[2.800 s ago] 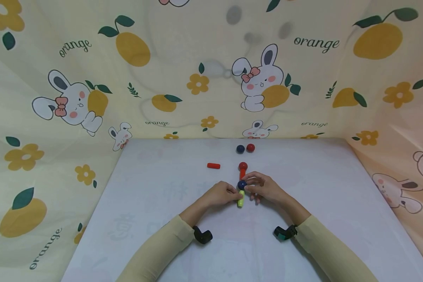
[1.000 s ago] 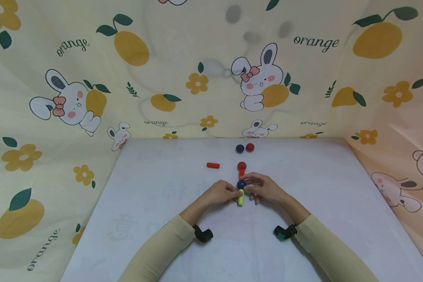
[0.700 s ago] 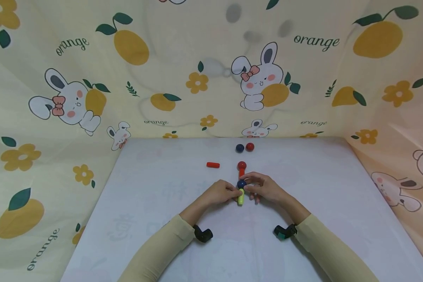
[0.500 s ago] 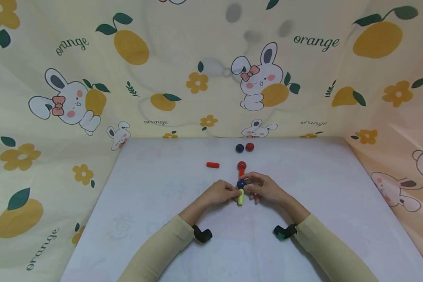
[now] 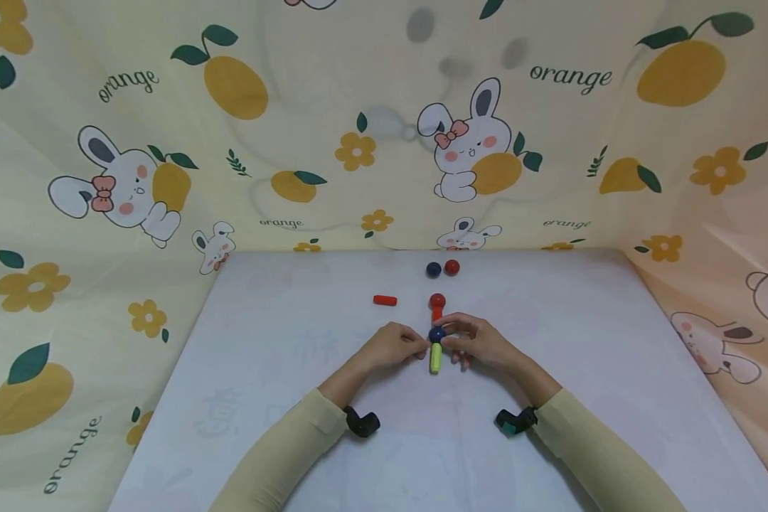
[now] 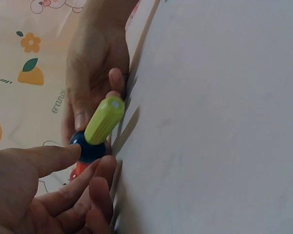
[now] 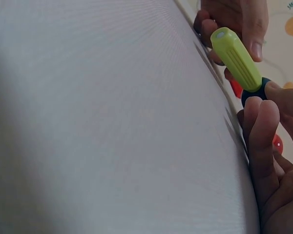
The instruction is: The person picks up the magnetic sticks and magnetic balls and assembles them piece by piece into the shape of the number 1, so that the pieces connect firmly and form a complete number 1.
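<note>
My right hand point(image 5: 482, 338) pinches a dark blue ball point(image 5: 437, 334) between thumb and fingers. From the ball a ribbed yellow-green rod point(image 7: 238, 59) sticks out toward me, and a red rod point(image 5: 436, 313) runs away from me to a red ball point(image 5: 437, 301), so the pieces form one chain. Just left of the yellow-green rod is my left hand point(image 5: 393, 346), its fingers loosely bent and holding nothing. In the right wrist view, a gap shows between the left thumb and the yellow-green rod. The right fingers partly cover the blue ball.
A loose red rod point(image 5: 385, 300) lies left of the chain on the white table point(image 5: 294, 441). Farther back, a second dark blue ball point(image 5: 433, 269) sits beside a second red ball point(image 5: 451, 267). A printed cloth point(image 5: 333, 107) rises behind the table.
My left hand has let go of the yellow-green rod and shifted slightly left. My right hand stays at the blue ball, and the chain remains in place.
</note>
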`<control>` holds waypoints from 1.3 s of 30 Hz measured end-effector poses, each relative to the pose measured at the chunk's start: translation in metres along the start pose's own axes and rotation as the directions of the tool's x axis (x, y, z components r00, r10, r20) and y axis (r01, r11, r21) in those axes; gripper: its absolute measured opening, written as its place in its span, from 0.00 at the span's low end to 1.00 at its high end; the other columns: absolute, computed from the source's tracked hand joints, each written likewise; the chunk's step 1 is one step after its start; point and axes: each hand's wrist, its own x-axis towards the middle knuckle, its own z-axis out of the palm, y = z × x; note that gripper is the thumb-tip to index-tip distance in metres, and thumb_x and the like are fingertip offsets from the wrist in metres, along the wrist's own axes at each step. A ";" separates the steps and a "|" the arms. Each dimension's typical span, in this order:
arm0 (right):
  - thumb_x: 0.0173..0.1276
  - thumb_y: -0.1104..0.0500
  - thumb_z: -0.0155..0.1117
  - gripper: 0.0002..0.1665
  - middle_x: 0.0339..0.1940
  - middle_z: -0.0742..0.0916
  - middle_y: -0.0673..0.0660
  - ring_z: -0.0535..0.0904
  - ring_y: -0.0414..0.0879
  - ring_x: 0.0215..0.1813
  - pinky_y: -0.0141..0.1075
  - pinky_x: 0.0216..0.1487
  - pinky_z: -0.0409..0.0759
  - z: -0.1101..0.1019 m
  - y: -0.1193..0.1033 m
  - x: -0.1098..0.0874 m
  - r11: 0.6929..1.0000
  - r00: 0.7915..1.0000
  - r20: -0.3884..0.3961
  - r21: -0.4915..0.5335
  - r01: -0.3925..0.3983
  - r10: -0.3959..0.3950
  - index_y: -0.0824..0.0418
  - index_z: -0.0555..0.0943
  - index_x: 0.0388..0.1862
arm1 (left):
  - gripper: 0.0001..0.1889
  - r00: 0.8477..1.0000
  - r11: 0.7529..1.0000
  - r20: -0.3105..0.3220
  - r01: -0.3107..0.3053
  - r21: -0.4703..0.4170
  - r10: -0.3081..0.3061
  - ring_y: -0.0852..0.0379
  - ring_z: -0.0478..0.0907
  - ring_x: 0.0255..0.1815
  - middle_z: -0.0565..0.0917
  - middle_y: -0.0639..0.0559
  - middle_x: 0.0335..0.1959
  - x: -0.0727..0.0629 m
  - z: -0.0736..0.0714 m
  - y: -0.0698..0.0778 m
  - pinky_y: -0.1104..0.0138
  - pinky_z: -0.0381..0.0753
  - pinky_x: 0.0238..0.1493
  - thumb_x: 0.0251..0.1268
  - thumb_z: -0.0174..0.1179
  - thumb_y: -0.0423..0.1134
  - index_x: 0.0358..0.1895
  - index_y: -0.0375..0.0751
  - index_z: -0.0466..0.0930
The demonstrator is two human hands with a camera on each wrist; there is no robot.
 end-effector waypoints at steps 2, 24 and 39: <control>0.78 0.62 0.69 0.27 0.63 0.84 0.69 0.85 0.48 0.30 0.35 0.29 0.84 -0.001 -0.001 0.000 1.000 1.000 0.000 0.001 0.001 -0.001 0.60 0.76 0.74 | 0.14 1.000 1.000 -0.018 0.004 0.011 -0.004 0.59 0.81 0.33 0.91 0.55 0.34 0.001 -0.004 0.000 0.68 0.78 0.40 0.79 0.66 0.48 0.48 0.41 0.92; 0.79 0.60 0.69 0.27 0.63 0.84 0.67 0.85 0.48 0.32 0.35 0.29 0.84 -0.003 0.001 0.000 1.000 1.000 -0.007 0.002 -0.024 0.024 0.59 0.77 0.74 | 0.11 0.970 0.996 -0.240 -0.020 0.092 0.042 0.56 0.82 0.47 0.88 0.56 0.44 0.039 -0.029 0.004 0.58 0.83 0.53 0.79 0.66 0.49 0.54 0.51 0.88; 0.78 0.59 0.70 0.27 0.64 0.84 0.65 0.84 0.49 0.30 0.35 0.30 0.84 0.000 0.000 -0.001 0.999 0.999 -0.019 -0.015 -0.035 0.035 0.57 0.78 0.73 | 0.12 0.954 0.989 -0.289 -0.039 0.140 0.078 0.55 0.83 0.50 0.89 0.55 0.48 0.076 -0.038 0.011 0.58 0.83 0.55 0.78 0.66 0.51 0.55 0.51 0.87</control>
